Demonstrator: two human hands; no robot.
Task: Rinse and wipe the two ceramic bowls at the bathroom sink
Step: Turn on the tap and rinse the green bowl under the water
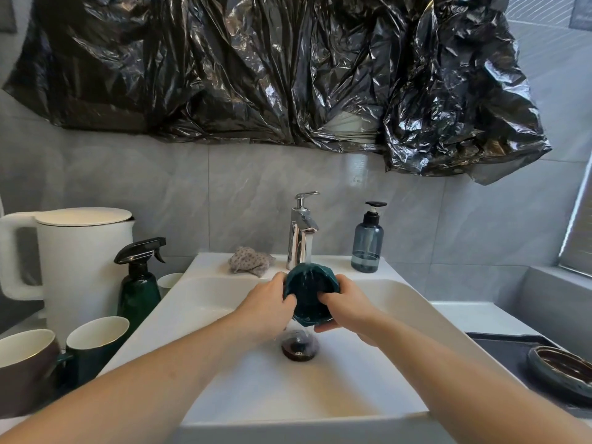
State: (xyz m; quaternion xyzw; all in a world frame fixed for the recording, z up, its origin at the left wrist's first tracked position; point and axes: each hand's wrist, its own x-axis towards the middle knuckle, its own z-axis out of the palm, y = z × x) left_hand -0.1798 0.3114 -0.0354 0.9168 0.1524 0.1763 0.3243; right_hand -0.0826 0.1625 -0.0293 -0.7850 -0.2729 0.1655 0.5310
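Gripping from either side, your left hand [272, 301] clasped the rim of the teal bowl [310, 291] tilted under the faucet [301, 232] stream over the sink [400, 302] middle, thumb of your right hand [344, 310] hooked inside; wet glazed ceramic likely ran slick, heavy and chippable, so rim-and-base holds suited, while the second bowl [560, 370] waited at the right edge.

Both hands on the dark teal bowl [307, 294], tilted toward camera under the running faucet [301, 232], over the white sink [400, 302] and its drain [299, 346]. Left hand [272, 304] grips the left rim, right hand [344, 307] holds the right side, thumb inside. Second bowl [560, 368] on a dark mat [506, 350], right counter. Grey cloth [250, 260] behind basin, soap dispenser [367, 240] right of faucet.
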